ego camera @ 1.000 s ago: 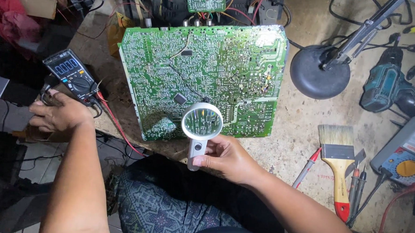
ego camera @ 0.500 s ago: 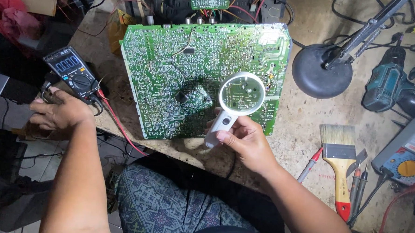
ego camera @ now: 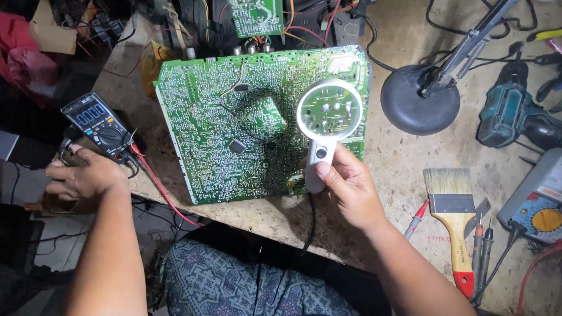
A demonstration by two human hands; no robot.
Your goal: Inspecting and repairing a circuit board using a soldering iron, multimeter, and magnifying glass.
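A large green circuit board point(ego camera: 232, 118) lies solder side up on the workbench. My right hand point(ego camera: 349, 189) grips the white handle of a round magnifying glass point(ego camera: 328, 113) and holds its lens over the board's right part. My left hand point(ego camera: 84, 178) rests at the bench's left edge, fingers curled on the leads beside a black digital multimeter point(ego camera: 99, 125). A red lead point(ego camera: 159, 187) runs from the meter along the board's lower left corner.
A black round lamp base point(ego camera: 419, 107) with its arm stands right of the board. A teal cordless drill point(ego camera: 522, 121), a paintbrush with a red handle point(ego camera: 452, 216), screwdrivers point(ego camera: 482, 249) and a small grey instrument point(ego camera: 544, 201) lie at right. A smaller green board point(ego camera: 256, 8) and wires sit behind.
My right hand has carried the magnifying glass from the board's lower edge up and to the right across the board. My left hand has stayed by the multimeter.
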